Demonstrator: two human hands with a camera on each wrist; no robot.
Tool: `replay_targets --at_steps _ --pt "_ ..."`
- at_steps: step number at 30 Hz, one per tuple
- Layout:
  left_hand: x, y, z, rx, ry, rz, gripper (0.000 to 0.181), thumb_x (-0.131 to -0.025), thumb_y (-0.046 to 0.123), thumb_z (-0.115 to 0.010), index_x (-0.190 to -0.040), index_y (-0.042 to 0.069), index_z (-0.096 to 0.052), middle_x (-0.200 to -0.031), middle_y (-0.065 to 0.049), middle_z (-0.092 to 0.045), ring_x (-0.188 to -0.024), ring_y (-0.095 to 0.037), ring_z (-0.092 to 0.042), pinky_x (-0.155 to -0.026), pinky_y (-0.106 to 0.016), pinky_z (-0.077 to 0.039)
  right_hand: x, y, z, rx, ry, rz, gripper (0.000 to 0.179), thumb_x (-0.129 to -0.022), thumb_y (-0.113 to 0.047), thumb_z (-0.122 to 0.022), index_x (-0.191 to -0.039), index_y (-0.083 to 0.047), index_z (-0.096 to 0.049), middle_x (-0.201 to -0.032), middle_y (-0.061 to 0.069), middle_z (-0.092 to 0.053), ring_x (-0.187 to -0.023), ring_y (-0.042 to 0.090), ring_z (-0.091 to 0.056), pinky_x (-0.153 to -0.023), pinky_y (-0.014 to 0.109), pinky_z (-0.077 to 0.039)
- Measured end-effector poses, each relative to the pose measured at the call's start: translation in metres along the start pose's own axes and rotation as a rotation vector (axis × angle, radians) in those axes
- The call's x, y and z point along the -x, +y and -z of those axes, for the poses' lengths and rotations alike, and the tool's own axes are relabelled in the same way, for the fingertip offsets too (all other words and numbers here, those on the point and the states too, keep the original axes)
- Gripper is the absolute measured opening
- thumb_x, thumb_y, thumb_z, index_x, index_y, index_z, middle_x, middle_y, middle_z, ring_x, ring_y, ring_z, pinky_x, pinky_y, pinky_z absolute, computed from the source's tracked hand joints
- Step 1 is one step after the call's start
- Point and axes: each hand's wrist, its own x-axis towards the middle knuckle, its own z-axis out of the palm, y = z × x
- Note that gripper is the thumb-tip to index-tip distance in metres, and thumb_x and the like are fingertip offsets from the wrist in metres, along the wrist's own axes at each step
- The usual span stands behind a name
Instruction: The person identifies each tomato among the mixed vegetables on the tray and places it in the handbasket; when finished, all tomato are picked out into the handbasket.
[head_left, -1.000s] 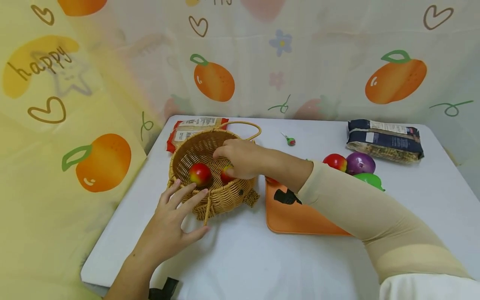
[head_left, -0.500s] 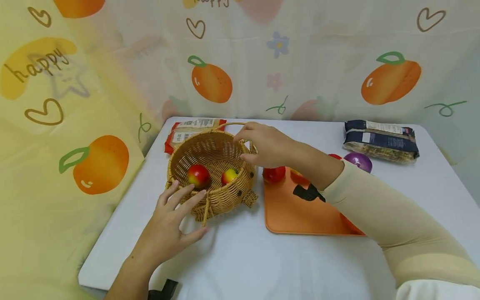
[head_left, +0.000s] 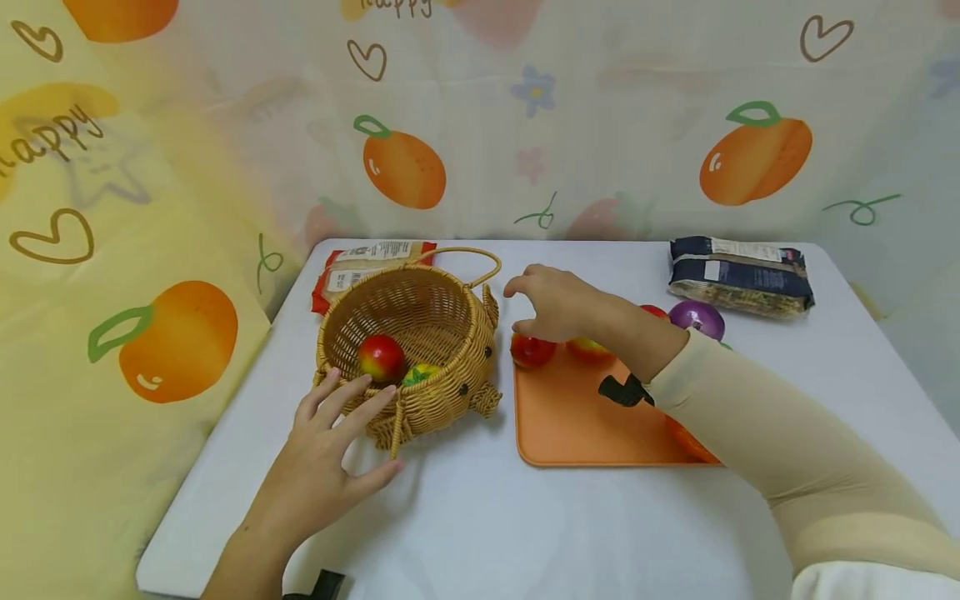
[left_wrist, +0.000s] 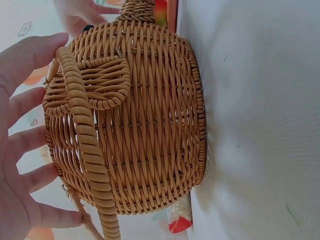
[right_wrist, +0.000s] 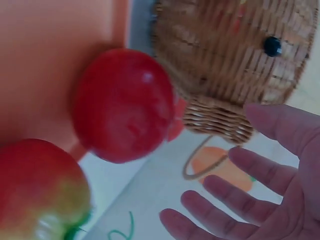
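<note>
A wicker basket (head_left: 442, 396) with black button eyes stands left of centre, its far handle raised. Inside lie a red-and-yellow apple (head_left: 382, 357) and a smaller yellow fruit with a green top (head_left: 422, 372), partly hidden by the near rim. My left hand (head_left: 322, 458) has its fingers spread at the basket's near rim, by the near handle (left_wrist: 85, 115). Right of the basket, my right hand (head_left: 555, 304) holds nothing, fingers extended. Below it, a round red fruit (right_wrist: 124, 105) and a red-and-yellow fruit (right_wrist: 42, 190) lie at the far edge of the orange tray (head_left: 577, 417).
Behind the basket lies a red-and-clear packet (head_left: 375, 254). A dark blue bag (head_left: 738, 275) lies at the back right. A purple round item (head_left: 697, 318) sits beyond my right forearm, which hides part of the tray and another orange-red item (head_left: 692, 442).
My right hand has come out of the basket and moved right, over the tray's far left corner. The smaller fruit has rolled, now showing its green top. My left hand stays at the rim.
</note>
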Motion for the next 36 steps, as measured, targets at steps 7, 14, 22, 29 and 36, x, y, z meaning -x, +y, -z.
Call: replay_targets --at_steps 7,14,22,29,36 --pt "0.001 0.002 0.000 0.001 0.000 0.009 0.085 -0.069 0.035 -0.093 -0.146 0.030 -0.057 -0.147 -0.009 -0.053 -0.145 -0.050 -0.032 -0.096 -0.078 -0.044 -0.006 0.006 -0.015 0.030 -0.064 0.002 0.057 -0.093 -0.027 -0.072 -0.145 -0.013 -0.056 -0.142 0.016 -0.053 -0.130 0.033 -0.054 -0.113 0.050 -0.045" --pt "0.003 0.002 0.000 0.003 0.010 0.008 0.084 -0.069 0.035 -0.093 -0.146 0.031 -0.057 -0.147 -0.009 -0.054 -0.145 -0.050 -0.032 -0.096 -0.077 -0.045 -0.012 0.009 -0.024 0.068 -0.144 -0.026 0.061 -0.091 -0.026 -0.075 -0.147 -0.014 -0.055 -0.145 0.016 -0.052 -0.132 0.032 -0.053 -0.115 0.049 -0.044" --pt "0.002 0.002 -0.001 0.007 0.023 -0.006 0.085 -0.069 0.034 -0.093 -0.146 0.030 -0.057 -0.148 -0.009 -0.053 -0.145 -0.051 -0.033 -0.096 -0.076 -0.045 -0.013 0.014 -0.030 0.050 -0.151 0.006 0.058 -0.090 -0.021 -0.077 -0.144 -0.013 -0.059 -0.143 0.015 -0.056 -0.131 0.031 -0.053 -0.115 0.045 -0.044" --pt "0.001 0.002 -0.001 0.003 0.017 -0.006 0.085 -0.070 0.035 -0.093 -0.146 0.031 -0.057 -0.148 -0.009 -0.052 -0.145 -0.050 -0.032 -0.097 -0.076 -0.045 -0.013 0.013 -0.032 0.019 -0.175 0.032 0.051 -0.091 -0.019 -0.076 -0.140 -0.011 -0.062 -0.140 0.012 -0.061 -0.129 0.030 -0.052 -0.115 0.042 -0.043" --pt "0.002 0.002 -0.001 0.001 0.018 -0.001 0.084 -0.070 0.035 -0.093 -0.146 0.030 -0.057 -0.148 -0.009 -0.052 -0.145 -0.050 -0.033 -0.096 -0.076 -0.046 -0.013 0.015 -0.035 0.016 -0.171 0.055 0.044 -0.092 -0.019 -0.075 -0.133 -0.007 -0.067 -0.130 0.011 -0.066 -0.118 0.028 -0.057 -0.109 0.041 -0.048"
